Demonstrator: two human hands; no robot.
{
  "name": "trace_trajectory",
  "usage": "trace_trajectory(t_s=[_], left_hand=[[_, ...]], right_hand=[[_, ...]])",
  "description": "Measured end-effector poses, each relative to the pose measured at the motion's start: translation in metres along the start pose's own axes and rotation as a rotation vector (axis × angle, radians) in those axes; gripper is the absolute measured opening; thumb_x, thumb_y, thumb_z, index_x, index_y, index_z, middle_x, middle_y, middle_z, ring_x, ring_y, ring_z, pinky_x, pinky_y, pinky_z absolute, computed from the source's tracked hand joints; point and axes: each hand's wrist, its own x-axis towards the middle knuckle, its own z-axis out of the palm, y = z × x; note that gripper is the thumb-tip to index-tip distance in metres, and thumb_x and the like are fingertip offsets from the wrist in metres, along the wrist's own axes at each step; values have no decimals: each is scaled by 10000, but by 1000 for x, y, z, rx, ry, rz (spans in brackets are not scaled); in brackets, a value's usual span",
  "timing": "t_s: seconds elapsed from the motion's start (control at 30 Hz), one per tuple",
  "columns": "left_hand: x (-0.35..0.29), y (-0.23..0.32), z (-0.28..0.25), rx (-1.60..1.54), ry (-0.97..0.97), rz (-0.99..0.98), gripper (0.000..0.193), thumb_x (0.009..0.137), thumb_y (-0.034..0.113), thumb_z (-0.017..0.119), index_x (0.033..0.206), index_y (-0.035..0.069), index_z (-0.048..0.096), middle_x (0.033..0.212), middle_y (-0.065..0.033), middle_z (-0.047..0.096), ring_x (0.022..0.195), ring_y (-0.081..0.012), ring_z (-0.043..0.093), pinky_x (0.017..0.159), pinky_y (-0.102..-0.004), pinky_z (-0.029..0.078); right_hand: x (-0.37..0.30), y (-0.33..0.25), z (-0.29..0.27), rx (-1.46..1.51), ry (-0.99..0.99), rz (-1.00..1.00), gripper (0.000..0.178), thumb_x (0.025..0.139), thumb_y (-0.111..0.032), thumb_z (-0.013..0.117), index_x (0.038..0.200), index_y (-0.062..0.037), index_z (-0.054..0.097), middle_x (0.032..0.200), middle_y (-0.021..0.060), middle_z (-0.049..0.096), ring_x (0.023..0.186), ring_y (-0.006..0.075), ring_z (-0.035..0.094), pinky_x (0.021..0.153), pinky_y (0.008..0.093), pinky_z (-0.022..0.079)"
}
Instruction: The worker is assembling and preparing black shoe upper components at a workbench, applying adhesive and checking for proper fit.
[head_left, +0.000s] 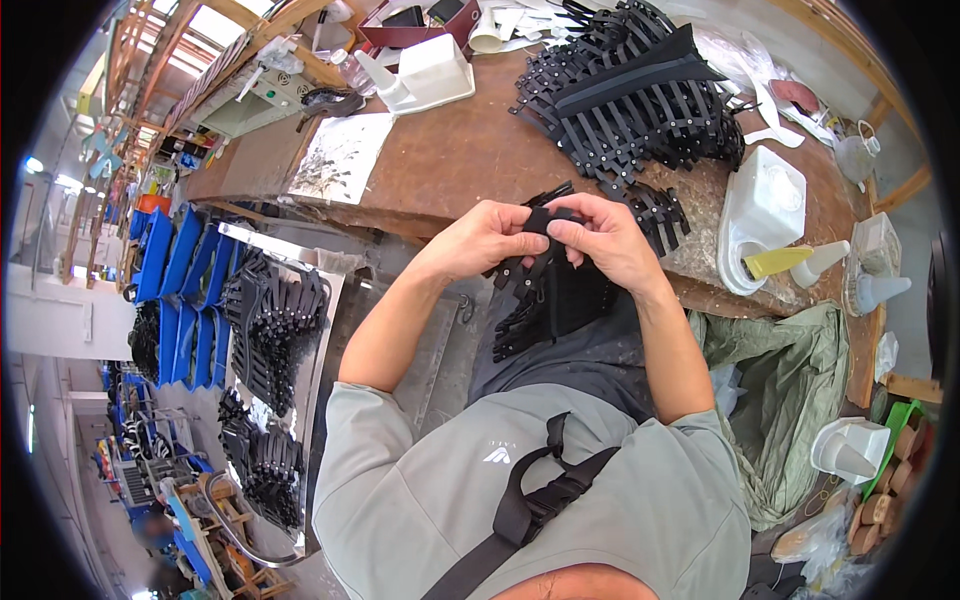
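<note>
Pale grey-green T-shirt (440, 480), short loose sleeves (365, 425), small white angular emblem (497, 456) on the chest, black webbing strap (475, 568) running diagonally across, black buckle (548, 500), dark grey trousers (610, 360)

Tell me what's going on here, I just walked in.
A person's left hand and right hand together pinch a black strappy piece in front of a brown workbench. More black strapped pieces lie heaped on the bench ahead, with a white container nearer and to their right.
</note>
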Motion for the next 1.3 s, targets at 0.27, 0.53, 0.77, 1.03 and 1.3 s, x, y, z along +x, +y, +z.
trace_trajectory(t_s=[0.27,0.53,0.77,1.03,1.3], left_hand=[[-9,-4,-8,-143,-196,142,206,901,197,613,1028,38,644,890,52,609,780,-1,485,633,-190,381],[-5,-10,-3,-136,41,97,140,871,164,649,876,26,670,704,29,622,611,-31,515,544,-181,383],[-5,-14,1,-16,56,154,174,881,171,640,934,7,666,731,25,625,662,-23,523,556,-180,381],[14,-1,3,-156,-170,186,203,892,156,617,993,-15,661,852,-32,670,759,-76,585,676,-220,457],[15,-15,6,-394,-21,158,181,858,130,651,971,-10,671,851,-63,678,729,-91,597,673,-223,463]], right_hand=[[-1,-5,0,-141,-26,-40,176,869,-127,631,1004,-13,633,747,-7,594,580,47,522,513,198,420],[-3,-6,2,-40,15,-36,205,870,-135,637,1028,-5,640,697,-7,591,562,45,522,490,201,409],[-1,-14,5,-164,39,-18,172,870,-135,637,978,-1,644,670,-12,587,552,46,524,495,189,426],[-2,-16,10,15,53,-12,132,869,-86,645,968,2,649,817,19,606,585,45,548,518,176,438],[-6,1,11,-548,287,-493,182,821,-36,673,1001,-11,684,965,72,586,898,133,554,786,261,448]])
